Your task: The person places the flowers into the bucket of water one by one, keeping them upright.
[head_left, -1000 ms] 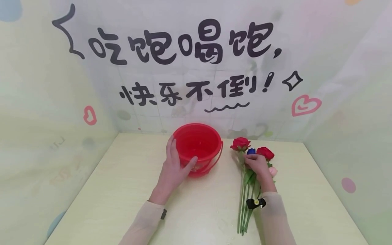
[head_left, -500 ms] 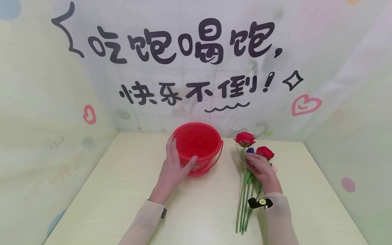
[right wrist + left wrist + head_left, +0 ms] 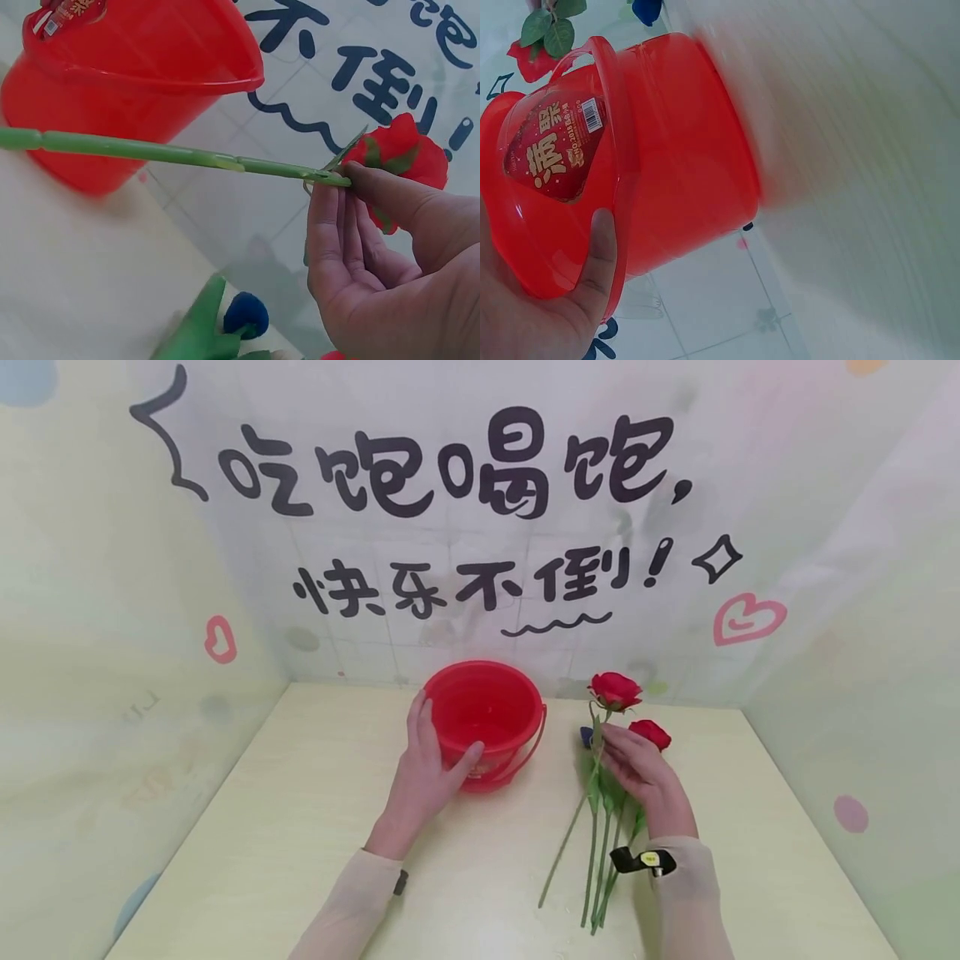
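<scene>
A red plastic bucket (image 3: 516, 752) stands upright near the back of the table. My left hand (image 3: 427, 781) holds its near left side, the thumb (image 3: 598, 244) lying across the bucket's outer wall and the fingers round the left rim. To the right, my right hand (image 3: 648, 777) pinches the green stem (image 3: 142, 148) of a red rose (image 3: 617, 692) just under the bloom, between thumb and fingers. That rose leans over the other flowers, its stem end slanting towards me and left. Below the hand lie another red rose (image 3: 651, 735) and a blue flower (image 3: 246, 315).
Several green stems (image 3: 600, 868) lie together on the pale wooden table (image 3: 285, 827). The bucket's red handle (image 3: 536, 752) hangs down its right side. A printed backdrop (image 3: 420, 652) with black lettering rises behind the table and along both sides.
My right hand has lifted the red rose slightly, moving its bloom right and up, while its stem end has swung left away from the bunch. The left hand and bucket have stayed put.
</scene>
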`<state>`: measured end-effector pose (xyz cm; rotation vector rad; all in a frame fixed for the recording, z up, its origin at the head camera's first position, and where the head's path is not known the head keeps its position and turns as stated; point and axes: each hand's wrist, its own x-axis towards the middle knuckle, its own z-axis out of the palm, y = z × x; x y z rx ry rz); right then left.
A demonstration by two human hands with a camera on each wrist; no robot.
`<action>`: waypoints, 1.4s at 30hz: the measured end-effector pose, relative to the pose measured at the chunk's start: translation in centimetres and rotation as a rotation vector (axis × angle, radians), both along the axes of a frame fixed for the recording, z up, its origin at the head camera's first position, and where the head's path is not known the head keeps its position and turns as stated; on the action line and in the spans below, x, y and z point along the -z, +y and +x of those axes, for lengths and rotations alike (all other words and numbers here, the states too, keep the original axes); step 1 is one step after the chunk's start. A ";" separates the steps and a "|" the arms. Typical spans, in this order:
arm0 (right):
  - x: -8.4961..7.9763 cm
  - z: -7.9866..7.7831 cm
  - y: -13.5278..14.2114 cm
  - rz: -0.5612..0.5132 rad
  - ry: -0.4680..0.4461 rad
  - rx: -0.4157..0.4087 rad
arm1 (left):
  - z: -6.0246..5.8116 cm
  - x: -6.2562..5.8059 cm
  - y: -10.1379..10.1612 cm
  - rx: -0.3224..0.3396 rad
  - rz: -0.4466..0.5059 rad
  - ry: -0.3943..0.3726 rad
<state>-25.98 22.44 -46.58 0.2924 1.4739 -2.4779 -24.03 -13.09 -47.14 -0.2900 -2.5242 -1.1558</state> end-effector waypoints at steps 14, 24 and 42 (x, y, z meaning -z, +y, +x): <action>-2.9 0.9 -1.4 0.125 0.102 0.100 | 0.0 0.1 -0.2 0.001 -0.008 0.013; -5.1 1.7 -2.0 0.070 0.206 0.083 | 0.0 0.0 -0.2 0.008 0.000 0.019; -10.6 4.7 -3.3 -0.097 0.375 0.161 | 0.1 -0.1 -0.3 0.016 -0.004 0.018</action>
